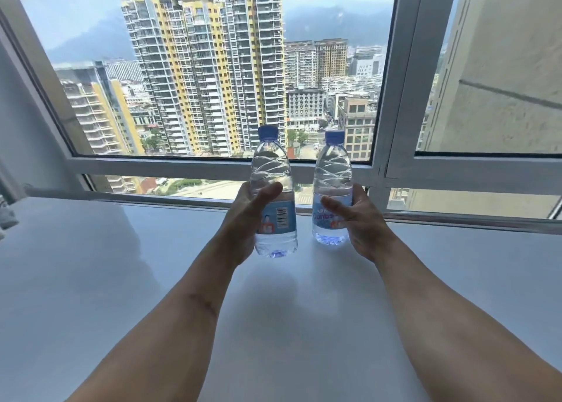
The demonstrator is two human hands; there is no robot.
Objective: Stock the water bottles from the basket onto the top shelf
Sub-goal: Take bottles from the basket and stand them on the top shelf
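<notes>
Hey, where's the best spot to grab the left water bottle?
Grip the left bottle around its labelled middle, from its left side, as the left hand does: it stands upright, and the straight waist fits a wrapped palm better than the narrow cap.

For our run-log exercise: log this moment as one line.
left hand grips left water bottle | right hand grips right water bottle | both upright at white shelf

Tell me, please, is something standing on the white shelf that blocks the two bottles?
Nothing visible does. The left bottle and right bottle are upright at the white shelf, whose surface around them shows only shadows.
</notes>
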